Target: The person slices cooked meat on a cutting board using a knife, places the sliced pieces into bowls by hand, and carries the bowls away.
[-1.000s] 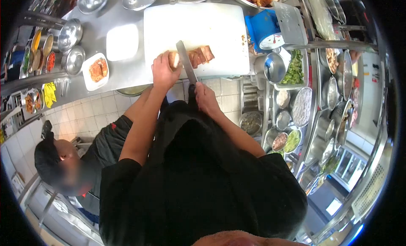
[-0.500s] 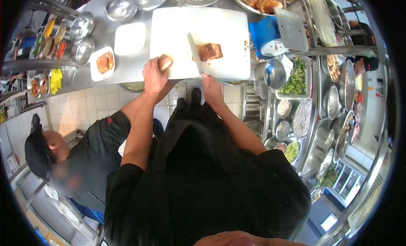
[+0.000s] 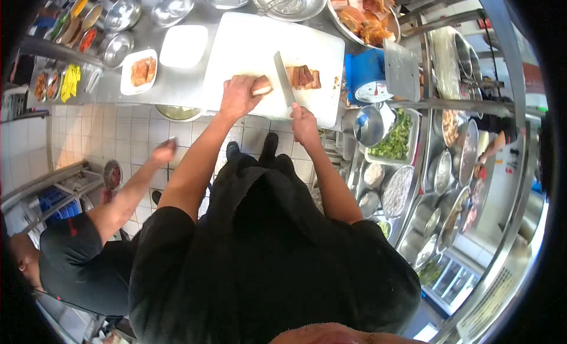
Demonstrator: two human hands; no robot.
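On the white cutting board (image 3: 248, 45), my left hand (image 3: 238, 98) is closed around a block of cooked pork belly (image 3: 261, 86), with one end facing the blade. My right hand (image 3: 305, 124) grips the handle of a wide-bladed kitchen knife (image 3: 283, 78) at the board's near edge. The blade points away from me, between the block and a small pile of cut pork pieces (image 3: 304, 78). It stands apart from the block, close beside the pile. Left of the board, a white dish (image 3: 125, 84) holds more meat pieces (image 3: 142, 71).
Another white dish (image 3: 183, 46) sits by the board's left edge. A blue scale (image 3: 369, 69) stands to the right, below a large bowl of meat (image 3: 366, 25). Greens (image 3: 393, 137) fill a tray on the right. A co-worker (image 3: 82, 255) is at my left, arm extended.
My left hand has brought the pork block rightward, closer to the knife. The co-worker has moved away to the left with an arm reaching out. The whole view has shifted slightly.
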